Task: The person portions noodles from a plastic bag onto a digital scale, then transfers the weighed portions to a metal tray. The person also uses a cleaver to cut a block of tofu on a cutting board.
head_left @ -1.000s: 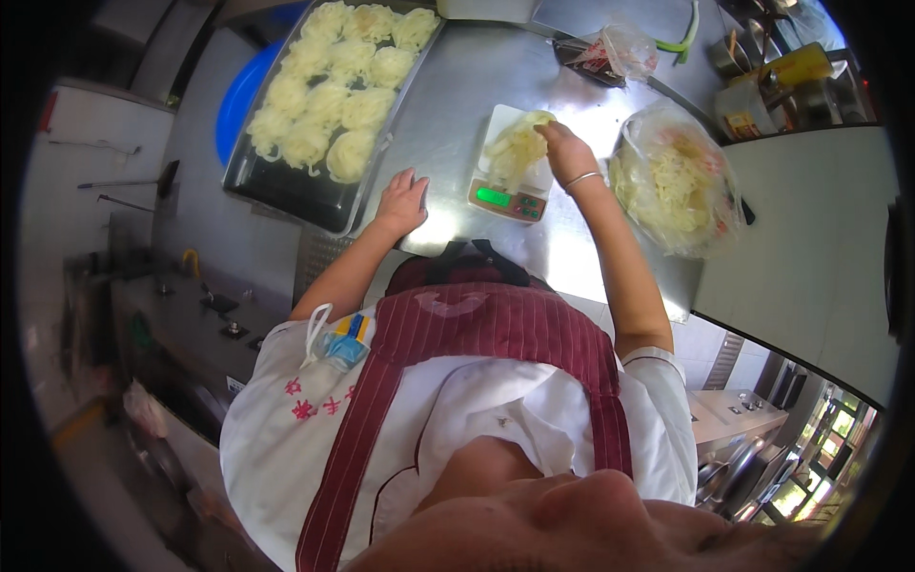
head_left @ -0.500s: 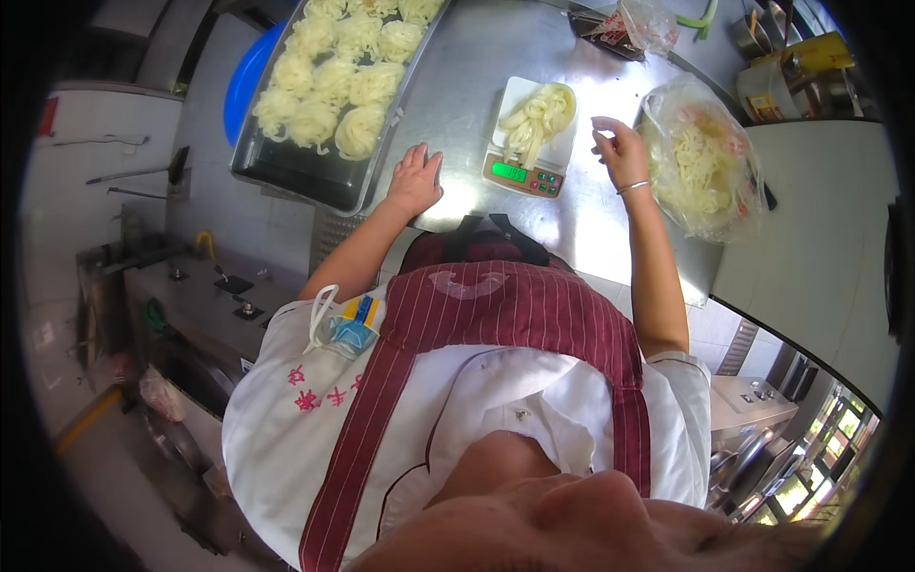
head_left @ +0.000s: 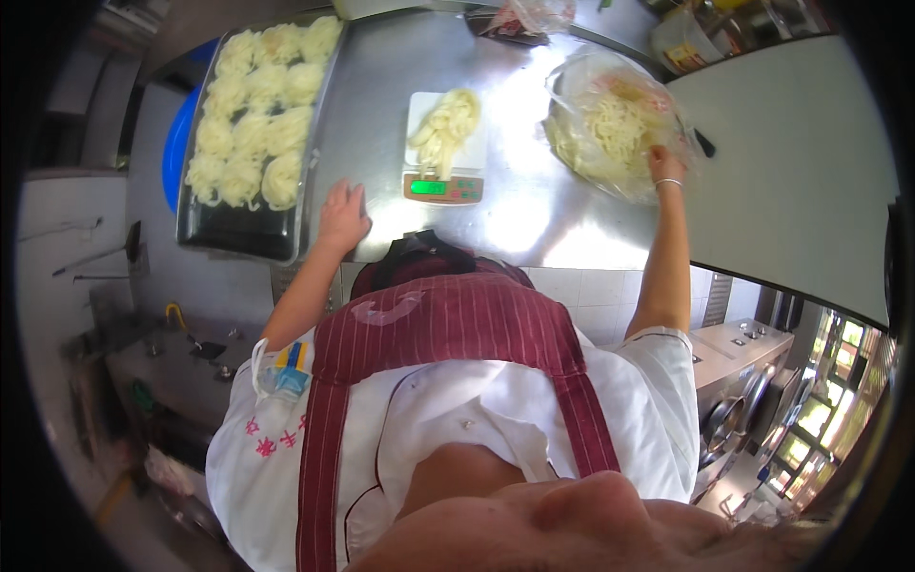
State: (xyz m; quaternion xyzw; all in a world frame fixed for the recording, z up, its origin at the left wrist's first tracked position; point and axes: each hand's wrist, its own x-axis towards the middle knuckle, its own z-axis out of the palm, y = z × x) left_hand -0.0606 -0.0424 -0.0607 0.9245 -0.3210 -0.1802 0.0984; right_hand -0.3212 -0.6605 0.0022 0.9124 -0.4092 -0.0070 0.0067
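Observation:
My left hand point(head_left: 341, 215) lies flat with fingers spread on the steel counter point(head_left: 534, 214), holding nothing, just left of a small white scale point(head_left: 443, 176). A heap of pale noodles point(head_left: 443, 129) rests on the scale's platform. My right hand point(head_left: 664, 164) reaches into a clear plastic bag of noodles point(head_left: 610, 124) at the right of the counter. Its fingers are at the noodles; whether they grip any is unclear.
A black tray point(head_left: 243, 229) with several noodle nests point(head_left: 257, 105) stands at the counter's left end, over a blue tub point(head_left: 176, 148). Another plastic bag point(head_left: 519, 21) lies at the far edge. A white wall panel point(head_left: 791, 162) borders the right side.
My right hand has moved from the noodles on the scale rightward to the plastic bag. My left hand stayed flat on the counter.

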